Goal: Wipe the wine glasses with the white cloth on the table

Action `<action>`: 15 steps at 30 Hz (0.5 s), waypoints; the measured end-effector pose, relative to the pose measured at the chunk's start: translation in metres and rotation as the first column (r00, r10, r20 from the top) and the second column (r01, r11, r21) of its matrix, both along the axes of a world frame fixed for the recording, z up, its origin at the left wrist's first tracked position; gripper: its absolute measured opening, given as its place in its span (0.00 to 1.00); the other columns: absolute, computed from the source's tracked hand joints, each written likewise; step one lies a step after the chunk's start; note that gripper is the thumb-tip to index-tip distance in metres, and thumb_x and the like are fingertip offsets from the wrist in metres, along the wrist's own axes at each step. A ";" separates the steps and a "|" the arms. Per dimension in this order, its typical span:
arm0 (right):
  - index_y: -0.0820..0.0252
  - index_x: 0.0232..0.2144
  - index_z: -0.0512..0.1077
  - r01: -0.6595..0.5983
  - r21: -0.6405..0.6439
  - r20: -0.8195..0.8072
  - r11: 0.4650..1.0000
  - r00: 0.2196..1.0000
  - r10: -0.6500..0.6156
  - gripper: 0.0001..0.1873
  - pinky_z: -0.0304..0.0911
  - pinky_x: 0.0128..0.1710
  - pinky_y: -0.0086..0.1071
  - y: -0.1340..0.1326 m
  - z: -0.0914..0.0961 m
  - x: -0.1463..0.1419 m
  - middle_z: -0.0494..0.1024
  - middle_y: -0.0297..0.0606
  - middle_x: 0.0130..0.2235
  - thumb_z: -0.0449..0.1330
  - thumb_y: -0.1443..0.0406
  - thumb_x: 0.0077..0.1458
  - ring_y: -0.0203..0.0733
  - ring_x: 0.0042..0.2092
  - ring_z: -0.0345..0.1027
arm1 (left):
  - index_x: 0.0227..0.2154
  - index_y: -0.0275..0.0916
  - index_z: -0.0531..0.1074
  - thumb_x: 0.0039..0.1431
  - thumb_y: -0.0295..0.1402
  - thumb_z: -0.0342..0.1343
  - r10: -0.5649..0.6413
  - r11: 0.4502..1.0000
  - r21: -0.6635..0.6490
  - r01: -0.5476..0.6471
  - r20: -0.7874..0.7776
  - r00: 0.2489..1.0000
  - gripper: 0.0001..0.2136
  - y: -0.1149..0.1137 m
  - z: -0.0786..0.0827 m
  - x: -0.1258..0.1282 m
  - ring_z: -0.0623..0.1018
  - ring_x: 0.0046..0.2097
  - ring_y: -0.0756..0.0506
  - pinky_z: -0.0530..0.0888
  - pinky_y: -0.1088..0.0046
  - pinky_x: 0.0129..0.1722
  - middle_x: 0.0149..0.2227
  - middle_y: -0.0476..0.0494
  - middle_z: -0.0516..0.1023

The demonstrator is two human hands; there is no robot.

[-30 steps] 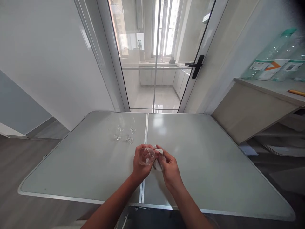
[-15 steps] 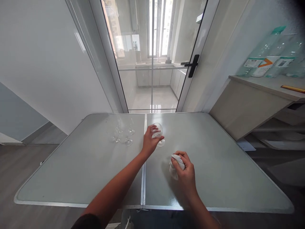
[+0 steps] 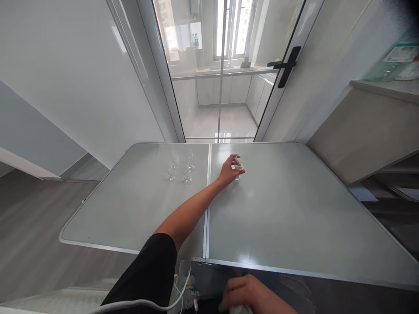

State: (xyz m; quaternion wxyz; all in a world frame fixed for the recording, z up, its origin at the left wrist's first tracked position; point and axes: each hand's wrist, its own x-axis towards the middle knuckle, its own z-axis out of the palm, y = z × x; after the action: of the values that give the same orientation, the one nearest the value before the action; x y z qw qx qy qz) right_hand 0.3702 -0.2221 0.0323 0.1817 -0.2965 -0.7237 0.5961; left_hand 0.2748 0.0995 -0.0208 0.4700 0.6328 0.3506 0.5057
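My left hand (image 3: 230,171) reaches across the table seam, its thumb and fingers closed around a clear stemmed glass (image 3: 238,166) standing on the right half. Below the table's front edge, my right hand (image 3: 246,291) is slightly blurred, its fingers curled. A bit of white cloth (image 3: 240,309) shows under that hand, mostly cut off by the picture's lower edge. Several more clear stemmed glasses (image 3: 187,179) stand grouped on the left half, left of my forearm.
The pale folding table (image 3: 281,209) has a metal rim and a centre seam. Behind it is a glass door (image 3: 204,96) with a black handle (image 3: 288,66). A shelf unit (image 3: 366,131) with plastic bottles (image 3: 401,61) stands at right. A white cable (image 3: 144,302) hangs near my lap.
My right hand has drawn back with the white cloth from above the table to below its front edge. My left hand stays at the glass. The view has shifted.
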 end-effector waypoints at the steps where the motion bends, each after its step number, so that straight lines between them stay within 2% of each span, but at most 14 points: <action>1: 0.45 0.42 0.83 0.019 0.005 0.066 1.000 0.998 -0.020 0.21 0.67 0.41 0.30 -0.002 -0.005 -0.007 0.82 0.35 0.40 0.59 0.73 0.51 0.42 0.40 0.76 | 0.50 0.44 0.67 0.44 0.29 0.72 -0.009 1.000 0.016 0.009 -0.017 1.000 0.29 0.000 -0.001 0.000 0.74 0.46 0.43 0.77 0.61 0.43 0.44 0.43 0.71; 4: 0.44 0.47 0.81 0.026 0.044 0.174 0.999 0.984 -0.034 0.32 0.66 0.47 0.31 -0.003 -0.022 -0.022 0.82 0.33 0.44 0.56 0.77 0.43 0.43 0.44 0.76 | 0.57 0.44 0.64 0.41 0.28 0.74 -0.018 0.998 0.067 0.022 -0.072 0.997 0.38 -0.004 -0.005 -0.006 0.74 0.50 0.41 0.73 0.54 0.54 0.48 0.40 0.71; 7: 0.45 0.56 0.75 -0.065 0.031 0.162 0.997 0.985 0.059 0.37 0.64 0.54 0.33 0.003 -0.039 -0.033 0.80 0.35 0.53 0.59 0.75 0.43 0.47 0.53 0.74 | 0.61 0.43 0.61 0.41 0.30 0.75 0.008 0.994 0.109 0.005 -0.120 0.993 0.43 -0.012 -0.009 -0.022 0.73 0.54 0.37 0.69 0.50 0.59 0.56 0.36 0.68; 9: 0.48 0.60 0.71 -0.178 0.021 0.138 0.984 0.975 0.173 0.38 0.63 0.54 0.33 0.007 -0.050 -0.042 0.78 0.38 0.56 0.63 0.71 0.44 0.49 0.55 0.73 | 0.62 0.43 0.60 0.42 0.32 0.75 0.008 0.991 0.133 0.013 -0.156 0.988 0.44 -0.018 -0.010 -0.036 0.72 0.57 0.35 0.68 0.49 0.59 0.58 0.34 0.65; 10: 0.48 0.61 0.71 -0.262 0.013 0.121 0.965 0.958 0.258 0.38 0.64 0.53 0.32 0.010 -0.056 -0.048 0.79 0.38 0.55 0.64 0.70 0.45 0.48 0.54 0.73 | 0.62 0.43 0.59 0.42 0.33 0.75 0.005 0.990 0.140 0.019 -0.171 0.985 0.44 -0.021 -0.011 -0.043 0.72 0.58 0.34 0.68 0.48 0.59 0.59 0.33 0.65; 12: 0.48 0.60 0.71 -0.446 -0.006 0.085 0.895 0.892 0.445 0.35 0.65 0.49 0.28 0.013 -0.067 -0.060 0.80 0.36 0.54 0.64 0.69 0.49 0.45 0.50 0.75 | 0.62 0.44 0.59 0.42 0.34 0.75 -0.008 0.989 0.142 0.037 -0.200 0.980 0.44 -0.026 -0.013 -0.056 0.71 0.58 0.34 0.68 0.48 0.59 0.60 0.33 0.63; 15: 0.50 0.54 0.76 -0.582 -0.038 0.084 0.812 0.808 0.583 0.24 0.66 0.43 0.24 0.014 -0.080 -0.072 0.82 0.33 0.50 0.62 0.67 0.55 0.40 0.45 0.77 | 0.61 0.44 0.61 0.46 0.35 0.74 0.006 0.990 0.140 0.027 -0.228 0.974 0.40 -0.032 -0.014 -0.069 0.72 0.58 0.34 0.68 0.48 0.59 0.60 0.33 0.64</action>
State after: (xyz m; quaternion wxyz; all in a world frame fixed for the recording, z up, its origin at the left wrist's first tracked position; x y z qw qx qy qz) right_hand 0.2978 -0.2076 -0.0473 -0.0448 -0.0886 -0.7842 0.6126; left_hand 0.2056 0.0671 -0.0351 0.3830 0.7203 0.3619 0.4511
